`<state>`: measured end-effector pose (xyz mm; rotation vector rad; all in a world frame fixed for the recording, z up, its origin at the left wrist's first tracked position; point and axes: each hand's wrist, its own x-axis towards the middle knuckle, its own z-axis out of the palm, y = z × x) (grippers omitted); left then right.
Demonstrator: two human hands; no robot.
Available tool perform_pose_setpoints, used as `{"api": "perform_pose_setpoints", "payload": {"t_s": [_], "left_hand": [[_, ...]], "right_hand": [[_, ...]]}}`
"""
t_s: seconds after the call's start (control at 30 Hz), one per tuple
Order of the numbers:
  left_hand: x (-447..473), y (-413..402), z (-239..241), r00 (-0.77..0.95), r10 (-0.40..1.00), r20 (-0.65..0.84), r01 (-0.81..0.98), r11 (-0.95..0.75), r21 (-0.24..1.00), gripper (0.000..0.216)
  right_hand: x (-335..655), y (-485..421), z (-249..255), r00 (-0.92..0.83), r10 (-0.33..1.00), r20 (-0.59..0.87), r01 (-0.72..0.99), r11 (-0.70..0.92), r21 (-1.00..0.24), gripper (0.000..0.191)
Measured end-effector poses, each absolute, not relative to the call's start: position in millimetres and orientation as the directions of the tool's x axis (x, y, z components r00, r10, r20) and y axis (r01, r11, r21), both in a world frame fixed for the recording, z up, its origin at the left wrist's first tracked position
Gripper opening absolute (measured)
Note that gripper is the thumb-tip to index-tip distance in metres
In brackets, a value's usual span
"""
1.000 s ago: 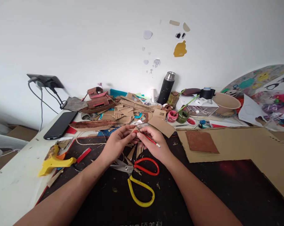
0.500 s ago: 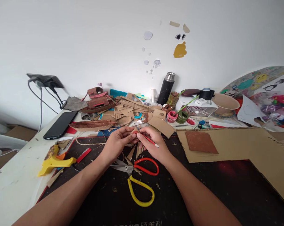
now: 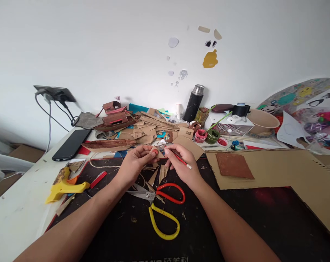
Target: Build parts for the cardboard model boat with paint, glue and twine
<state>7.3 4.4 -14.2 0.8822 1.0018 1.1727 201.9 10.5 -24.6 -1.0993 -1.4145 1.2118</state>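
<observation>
My left hand (image 3: 136, 160) pinches a small piece of cardboard (image 3: 154, 148); a small red thing (image 3: 155, 152) shows at my thumb tip, too small to name. My right hand (image 3: 181, 160) is closed around a red pencil (image 3: 183, 160), its white eraser end pointing down to the right. A thin greyish strip shows by the right fingertips; I cannot tell what it is. Below the hands, scissors (image 3: 154, 196) with one red and one yellow handle lie on the black mat (image 3: 110, 225). Cardboard offcuts (image 3: 163, 173) lie just under my hands.
A yellow glue gun (image 3: 65, 187) and a black phone (image 3: 71, 145) lie at left. Behind are a cardboard boat hull (image 3: 107, 145), a boat model (image 3: 116, 120), piled scraps (image 3: 151, 125), paint jars (image 3: 201, 136) and a black flask (image 3: 195, 103). A large cardboard sheet (image 3: 279, 167) lies at right.
My hands have moved slightly apart. The right hand has drawn away to the right with the pencil, while the left keeps the cardboard piece.
</observation>
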Motion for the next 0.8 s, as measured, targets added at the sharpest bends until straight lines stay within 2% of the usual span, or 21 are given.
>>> {"api": "perform_pose_setpoints", "payload": {"t_s": [0.1, 0.2, 0.5, 0.8], "left_hand": [[6, 5, -14, 0.039, 0.988, -0.146, -0.315, 0.151, 0.937, 0.047], [5, 7, -15, 0.0, 0.99, -0.139, -0.321, 0.131, 0.938, 0.049], [2, 10, -19, -0.01, 0.989, -0.149, -0.296, 0.139, 0.945, 0.051], [3, 7, -21, 0.045, 0.993, -0.11, -0.253, 0.118, 0.96, 0.044]], "right_hand": [[204, 11, -16, -0.05, 0.994, 0.101, 0.012, 0.102, -0.995, 0.047], [205, 8, -8, -0.02, 0.989, 0.144, -0.024, 0.144, -0.989, 0.05], [199, -6, -9, -0.177, 0.939, 0.296, -0.004, 0.3, -0.954, 0.042], [196, -6, -7, -0.211, 0.935, 0.286, 0.06, 0.304, -0.951, 0.044]]}}
